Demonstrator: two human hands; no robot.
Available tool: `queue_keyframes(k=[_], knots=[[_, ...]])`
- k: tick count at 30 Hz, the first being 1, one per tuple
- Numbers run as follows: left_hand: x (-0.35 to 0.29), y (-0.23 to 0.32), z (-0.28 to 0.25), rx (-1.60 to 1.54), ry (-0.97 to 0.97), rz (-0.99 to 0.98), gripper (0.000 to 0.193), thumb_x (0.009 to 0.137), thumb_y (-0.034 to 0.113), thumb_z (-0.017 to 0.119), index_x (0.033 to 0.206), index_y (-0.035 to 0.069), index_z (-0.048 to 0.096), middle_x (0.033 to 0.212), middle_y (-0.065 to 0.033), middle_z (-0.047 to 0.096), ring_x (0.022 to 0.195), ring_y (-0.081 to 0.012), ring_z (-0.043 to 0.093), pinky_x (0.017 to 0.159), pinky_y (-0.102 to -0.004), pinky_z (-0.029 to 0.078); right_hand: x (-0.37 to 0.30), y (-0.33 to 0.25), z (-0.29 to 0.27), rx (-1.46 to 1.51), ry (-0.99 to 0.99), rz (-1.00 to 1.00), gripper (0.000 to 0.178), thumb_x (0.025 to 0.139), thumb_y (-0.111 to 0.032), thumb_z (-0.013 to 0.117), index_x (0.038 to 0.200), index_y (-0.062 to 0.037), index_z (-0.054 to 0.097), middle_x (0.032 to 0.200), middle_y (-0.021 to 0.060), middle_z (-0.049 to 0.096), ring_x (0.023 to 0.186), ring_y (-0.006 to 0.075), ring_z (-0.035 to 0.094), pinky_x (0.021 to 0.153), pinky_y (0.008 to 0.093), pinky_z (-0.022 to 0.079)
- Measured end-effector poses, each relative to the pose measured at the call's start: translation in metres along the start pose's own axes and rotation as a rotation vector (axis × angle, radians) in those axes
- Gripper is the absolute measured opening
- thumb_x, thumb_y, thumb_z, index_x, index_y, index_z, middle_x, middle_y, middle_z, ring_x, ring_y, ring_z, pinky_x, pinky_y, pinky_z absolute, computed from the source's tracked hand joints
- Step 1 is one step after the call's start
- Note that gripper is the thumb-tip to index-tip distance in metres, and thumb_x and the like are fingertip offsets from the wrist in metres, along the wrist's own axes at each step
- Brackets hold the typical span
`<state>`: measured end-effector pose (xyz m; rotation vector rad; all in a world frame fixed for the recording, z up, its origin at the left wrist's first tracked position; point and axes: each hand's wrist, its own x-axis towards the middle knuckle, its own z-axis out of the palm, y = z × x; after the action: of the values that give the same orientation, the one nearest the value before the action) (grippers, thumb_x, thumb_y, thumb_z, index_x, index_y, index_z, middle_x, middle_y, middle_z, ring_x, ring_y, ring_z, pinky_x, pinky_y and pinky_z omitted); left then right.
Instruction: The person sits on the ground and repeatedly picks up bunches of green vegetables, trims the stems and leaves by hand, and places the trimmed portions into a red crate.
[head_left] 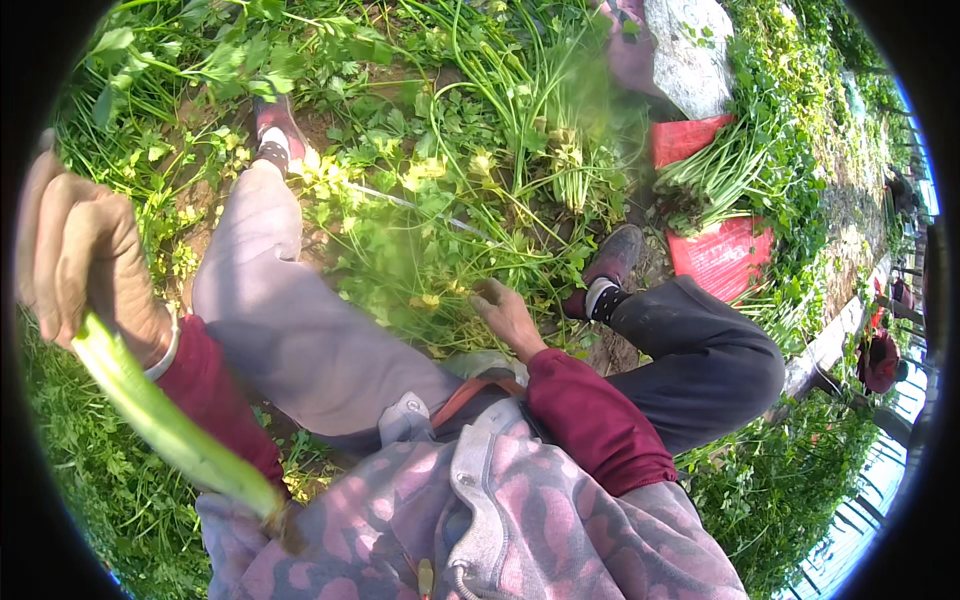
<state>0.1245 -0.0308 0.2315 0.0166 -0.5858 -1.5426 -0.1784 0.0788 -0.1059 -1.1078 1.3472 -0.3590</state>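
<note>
My left hand (85,255), raised at the far left, is closed around a celery stalk (165,420). The pale green stalk slants down toward my lap, and its brownish root end (272,515) is smeared by motion. A pale band circles that wrist. Low between my legs is my right hand (508,315), its fingers loosely apart beside green and yellowed celery leaves (430,285). Nothing shows in its grasp. Cut celery plants (560,165) lie in a loose heap beyond it.
To the right, a bundle of celery (715,180) rests across red plastic sheeting (720,258). A white sack (690,55) stands behind it. A thin pale strip (425,213) crosses the leaves between my feet. Another person (880,360) is at the far right, near posts.
</note>
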Motion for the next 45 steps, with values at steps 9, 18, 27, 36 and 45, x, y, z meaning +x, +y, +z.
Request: queue_keyframes(k=[9,18,27,36,45], knots=[[-0.058,-0.147,-0.171,0.392,0.754,-0.618,0.022,0.093,0.018,0.058,0.109,0.004,0.053,0.075,-0.0022,0.054,0.058,-0.0118,0.05,0.055,-0.0264,0.046,0.125,0.007,-0.099,0.291,0.319,0.095,0.02,0.092,-0.012,0.056,0.105,0.0004,0.063,0.08,0.0087,0.066,0.07,0.014,0.064,0.052,0.026,0.051],[-0.042,-0.15,-0.162,0.427,0.861,-0.712,0.02,0.093,0.018,0.057,0.107,0.005,0.053,0.074,-0.001,0.053,0.057,-0.0113,0.05,0.053,-0.0248,0.043,0.21,0.026,-0.073,-0.002,0.552,0.408,0.047,0.077,-0.025,0.076,0.106,0.0087,0.06,0.09,0.0141,0.065,0.075,0.0229,0.062,0.068,0.0322,0.05],[-0.044,-0.157,-0.163,0.366,0.777,-0.609,0.018,0.088,0.017,0.064,0.101,0.007,0.056,0.075,-0.0013,0.057,0.056,-0.0115,0.053,0.053,-0.0258,0.045,0.085,-0.063,-0.062,0.51,0.381,-0.143,0.025,0.086,-0.011,0.063,0.103,0.003,0.053,0.084,0.0047,0.061,0.065,0.0099,0.056,0.056,0.0232,0.046],[-0.089,-0.203,-0.178,0.466,0.863,-0.892,0.028,0.085,0.014,0.07,0.109,0.003,0.058,0.085,-0.0117,0.067,0.058,-0.0141,0.062,0.045,-0.0252,0.05,-0.015,-0.065,-0.041,0.628,0.2,-0.066,0.028,0.092,-0.013,0.051,0.117,-0.0008,0.048,0.083,0.0045,0.058,0.067,0.0099,0.054,0.057,0.0223,0.043],[-0.113,-0.221,-0.182,0.652,0.867,-0.8,0.033,0.085,0.018,0.07,0.112,0.004,0.057,0.082,-0.008,0.064,0.055,-0.0119,0.057,0.042,-0.0235,0.044,-0.026,-0.026,-0.038,0.031,0.049,0.041,0.057,0.089,-0.026,0.061,0.132,0.0065,0.042,0.112,0.017,0.06,0.097,0.0192,0.059,0.081,0.0299,0.049]])
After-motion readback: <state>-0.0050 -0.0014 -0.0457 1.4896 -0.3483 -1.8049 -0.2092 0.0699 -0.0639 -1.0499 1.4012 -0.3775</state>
